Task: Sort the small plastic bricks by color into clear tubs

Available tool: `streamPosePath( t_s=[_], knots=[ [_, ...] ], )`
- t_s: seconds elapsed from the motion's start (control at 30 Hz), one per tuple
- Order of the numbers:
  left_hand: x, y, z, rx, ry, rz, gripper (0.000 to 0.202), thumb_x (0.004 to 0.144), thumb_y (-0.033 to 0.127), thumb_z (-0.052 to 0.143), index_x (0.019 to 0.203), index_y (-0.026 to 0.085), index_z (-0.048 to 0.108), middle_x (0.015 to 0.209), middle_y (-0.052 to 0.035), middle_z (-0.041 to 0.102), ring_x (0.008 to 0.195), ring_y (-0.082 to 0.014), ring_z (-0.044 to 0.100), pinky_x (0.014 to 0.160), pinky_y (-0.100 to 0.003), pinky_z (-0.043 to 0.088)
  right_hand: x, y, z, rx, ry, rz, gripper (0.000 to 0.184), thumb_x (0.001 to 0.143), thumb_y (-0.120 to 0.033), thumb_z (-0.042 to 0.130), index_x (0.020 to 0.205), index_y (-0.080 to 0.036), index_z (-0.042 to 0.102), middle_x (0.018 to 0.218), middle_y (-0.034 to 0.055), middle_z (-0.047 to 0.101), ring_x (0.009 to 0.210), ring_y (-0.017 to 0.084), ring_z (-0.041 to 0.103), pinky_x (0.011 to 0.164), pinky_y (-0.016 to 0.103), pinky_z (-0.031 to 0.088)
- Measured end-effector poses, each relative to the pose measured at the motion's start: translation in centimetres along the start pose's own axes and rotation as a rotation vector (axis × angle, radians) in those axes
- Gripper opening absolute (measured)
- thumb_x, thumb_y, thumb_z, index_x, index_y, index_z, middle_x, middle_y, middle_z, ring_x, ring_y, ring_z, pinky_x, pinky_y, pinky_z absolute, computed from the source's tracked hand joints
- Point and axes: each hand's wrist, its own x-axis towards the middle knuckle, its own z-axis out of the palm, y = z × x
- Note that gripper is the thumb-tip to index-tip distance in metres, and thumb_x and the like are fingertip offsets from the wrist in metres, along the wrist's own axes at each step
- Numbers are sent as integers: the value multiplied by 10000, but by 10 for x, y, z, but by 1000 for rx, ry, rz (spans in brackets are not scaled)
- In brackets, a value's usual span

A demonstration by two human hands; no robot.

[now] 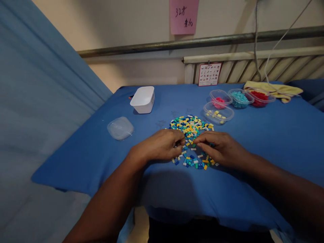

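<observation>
Both hands rest on the pile of small coloured bricks (191,135) in the middle of the blue table (265,135), the left hand (162,145) and right hand (219,148) with fingers curled, seemingly pinching single bricks, so sorting by colour appears in progress and needs fine picking.

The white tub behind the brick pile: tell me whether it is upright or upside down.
Upright. The white tub stands on the blue tablecloth with its open rim facing up; its inside looks empty.

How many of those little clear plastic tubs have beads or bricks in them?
4, all at the table's far right: pink tub, turquoise tub, red tub in a row, and yellow tub in front. The clear tub on the left looks empty.
</observation>
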Motion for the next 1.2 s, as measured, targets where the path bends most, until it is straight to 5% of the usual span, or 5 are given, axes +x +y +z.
streamPosePath(
  t_s=[0.27, 0.47, 0.7, 1.2],
  knots=[
    [13, -4, 16, -458, 263, -115, 112, 902, 233, 663, 937, 162, 741, 813, 2, 689, 718, -118, 592, 675, -244, 452, 2, -1, 11, 33, 103, 114, 71, 1035, -254, 712, 1049, -236, 780, 937, 21, 814, 803, 176, 751, 735, 308, 563],
    [9, -16, 5, -621, 319, -198, 183, 925, 316, 718, 986, 144, 729, 833, -19, 714, 710, -112, 602, 645, -243, 456, 4, -13, 12, -66, -87, -104, 157, 1092, -243, 637, 1158, -225, 778, 1088, 74, 826, 1012, 229, 769, 917, 389, 601],
    [11, -13, 6, -667, 326, -188, 173, 894, 310, 766, 920, 147, 714, 772, 0, 680, 668, -94, 570, 630, -240, 439, 6, -16, 34, -192, -254, -182, 244, 1097, -185, 574, 1150, -227, 809, 1089, 103, 803, 1033, 252, 738, 933, 407, 591],
    [21, -22, 21, -1021, 221, -159, 319, 875, 359, 884, 1058, 134, 751, 869, -24, 762, 721, -107, 689, 714, -273, 545, 4, -14, 23, -233, -324, -107, 147, 1034, -140, 614, 1031, -201, 748, 999, 78, 767, 945, 238, 707, 868, 376, 546]
  ],
)
